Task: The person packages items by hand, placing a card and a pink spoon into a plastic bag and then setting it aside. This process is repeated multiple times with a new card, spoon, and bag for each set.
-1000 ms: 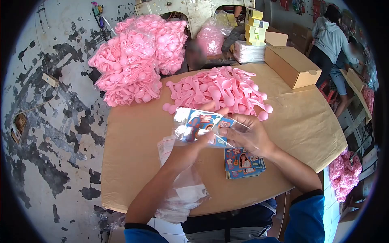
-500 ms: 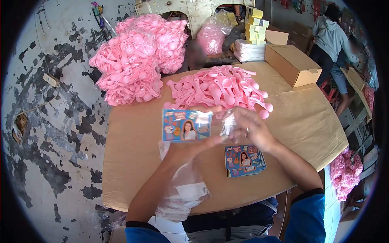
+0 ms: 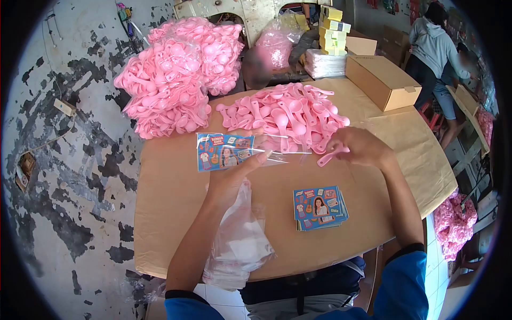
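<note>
My left hand (image 3: 232,176) holds a clear plastic sleeve with a blue printed card (image 3: 224,151) inside it, its open end pointing right. My right hand (image 3: 360,146) pinches a pink plastic spoon (image 3: 330,156) by its bowl end, just at the near edge of the loose pile of pink spoons (image 3: 285,114). A stack of the same blue cards (image 3: 319,207) lies on the brown paper-covered table (image 3: 170,213) below my right hand. A heap of empty clear sleeves (image 3: 237,242) lies under my left forearm at the table's near edge.
Two big clear bags of pink spoons (image 3: 176,80) stand at the table's far left. A cardboard box (image 3: 381,80) sits at the far right, with yellow boxes (image 3: 333,34) behind. A person in a grey hoodie (image 3: 434,50) works at the right. More pink spoons (image 3: 453,221) lie below the table's right side.
My left hand carried the sleeved card to the left and flattened it. My right hand let go of the sleeve, reached to the spoon pile and picked up one spoon.
</note>
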Demonstrator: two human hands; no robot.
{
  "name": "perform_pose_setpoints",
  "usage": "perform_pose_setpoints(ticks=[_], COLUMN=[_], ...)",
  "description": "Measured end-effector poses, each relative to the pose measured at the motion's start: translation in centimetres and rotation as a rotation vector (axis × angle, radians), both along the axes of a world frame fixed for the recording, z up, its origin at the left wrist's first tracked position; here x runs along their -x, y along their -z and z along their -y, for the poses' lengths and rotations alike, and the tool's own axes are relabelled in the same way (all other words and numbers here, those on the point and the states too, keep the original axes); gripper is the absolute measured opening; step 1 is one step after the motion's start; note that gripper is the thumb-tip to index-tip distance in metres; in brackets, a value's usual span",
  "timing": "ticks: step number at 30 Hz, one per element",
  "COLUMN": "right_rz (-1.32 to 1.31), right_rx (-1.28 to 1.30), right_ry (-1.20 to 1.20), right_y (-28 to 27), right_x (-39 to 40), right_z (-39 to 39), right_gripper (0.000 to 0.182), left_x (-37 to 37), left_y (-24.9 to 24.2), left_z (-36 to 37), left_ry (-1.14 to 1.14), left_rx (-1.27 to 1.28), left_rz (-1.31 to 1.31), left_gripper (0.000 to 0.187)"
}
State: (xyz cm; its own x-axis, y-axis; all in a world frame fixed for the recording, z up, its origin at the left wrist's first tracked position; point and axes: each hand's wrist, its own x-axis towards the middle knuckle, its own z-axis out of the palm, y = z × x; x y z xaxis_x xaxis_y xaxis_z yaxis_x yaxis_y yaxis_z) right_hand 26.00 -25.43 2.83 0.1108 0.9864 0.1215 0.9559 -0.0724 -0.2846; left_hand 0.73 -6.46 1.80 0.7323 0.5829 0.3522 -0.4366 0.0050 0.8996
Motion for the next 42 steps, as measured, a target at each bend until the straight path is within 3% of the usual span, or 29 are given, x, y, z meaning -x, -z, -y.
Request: perform_pose_setpoints(ticks=[3, 7, 10, 13, 17, 23, 30, 34, 42], right_rz=[-0.138, 0.171, -0.017, -0.557, -0.885, -0.905, -1.063, -1.068, -1.172], right_rx=[0.094, 0.068, -0.138, -0.464, -0.660, -0.582, -0.730, -0.701, -0.509], right_ry=[0.140, 0.052, 0.175, 0.104, -0.007, -0.014, 0.112, 0.147, -0.013], right_y=[2.3, 1.4, -1.4, -3.0, -2.3, -1.0, -1.1, -1.9, -1.8], right_x=[0.4, 1.8, 3.5, 4.5, 5.1, 7.4, 7.5, 6.9, 11.0], right_z=[-0.8, -1.1, -0.8, -0.5, -0.8, -1.7, -2.0, -1.6, -2.2], right_gripper=[0.028, 0.023, 0.017, 0.013, 0.011, 0.015, 0.008, 0.008, 0.025], left_x=[-0.2, -0.3, -0.4, -0.4, -0.3, -0.5, -0.4, -0.3, -0.5], left_y=[0.5, 0.7, 0.7, 0.6, 0.5, 0.3, 0.0, 0.6, 0.2], left_z=[-0.2, -0.2, -0.3, -0.6, -1.0, 0.2, 0.0, -0.5, 1.2], left_ry=[0.056, 0.074, 0.112, 0.150, 0.149, 0.154, 0.163, 0.209, 0.236], left_rx=[0.014, 0.063, 0.127, 0.240, 0.247, 0.330, 0.317, 0.140, 0.221], left_rz=[-0.005, -0.003, 0.047, 0.120, 0.126, 0.178, 0.254, 0.225, 0.210], left_gripper=[0.049, 0.050, 0.047, 0.045, 0.049, 0.048, 0.052, 0.054, 0.057])
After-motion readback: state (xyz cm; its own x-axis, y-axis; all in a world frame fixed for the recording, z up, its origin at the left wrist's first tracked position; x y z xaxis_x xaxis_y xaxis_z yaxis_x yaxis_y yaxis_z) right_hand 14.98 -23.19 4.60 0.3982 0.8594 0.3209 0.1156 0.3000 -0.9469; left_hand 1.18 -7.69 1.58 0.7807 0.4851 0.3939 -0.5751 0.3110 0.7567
